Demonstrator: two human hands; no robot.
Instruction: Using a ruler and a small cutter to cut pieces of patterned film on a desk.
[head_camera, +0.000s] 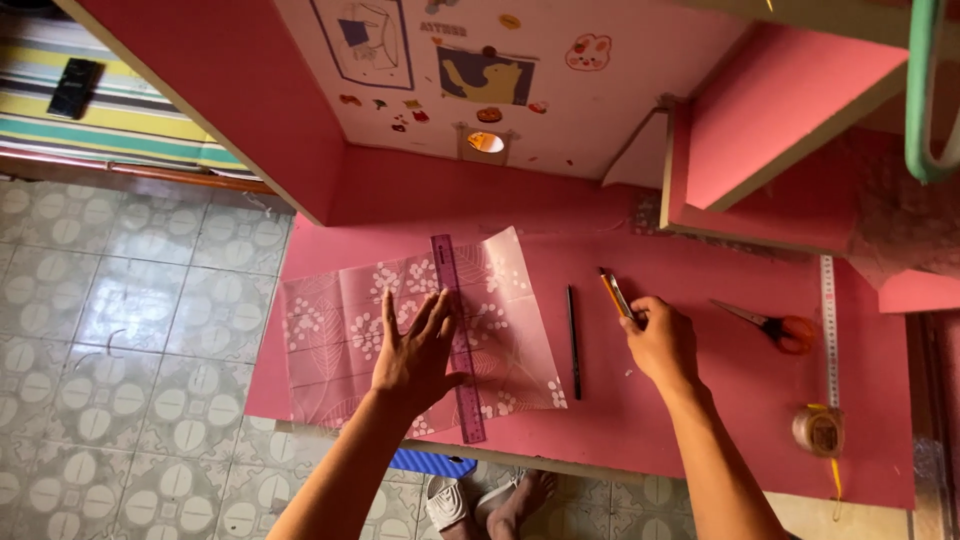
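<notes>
- The pink tabletop (700, 400) runs out of view at the right edge, and its near edge hides most of a blue thing on the floor below it.
- A pink sheet of paper (330, 340) with white flower and leaf prints lies flat on the left part of the tabletop; the left hand covers its middle.
- A purple ruler (458, 330) lies upright across the sheet, its lower end passing the sheet's near edge; the thumb side of the hand hides a stretch of it.
- The left hand (415, 355) is spread flat, its grip fully open, fingers fanned on the sheet and thumb pressing against the ruler.
- The right hand (660, 345) has its grip closed around an orange cutter (614, 293), whose tip points away from the person; the handle end is hidden inside the fist.
- A black pencil (573, 340) lies between the sheet and the right hand, touching neither hand.
- Red-handled scissors (770, 325) lie to the right, well apart from the hand.
- A white tape measure (829, 330) stretches along the right side down to its round case (818, 430).
</notes>
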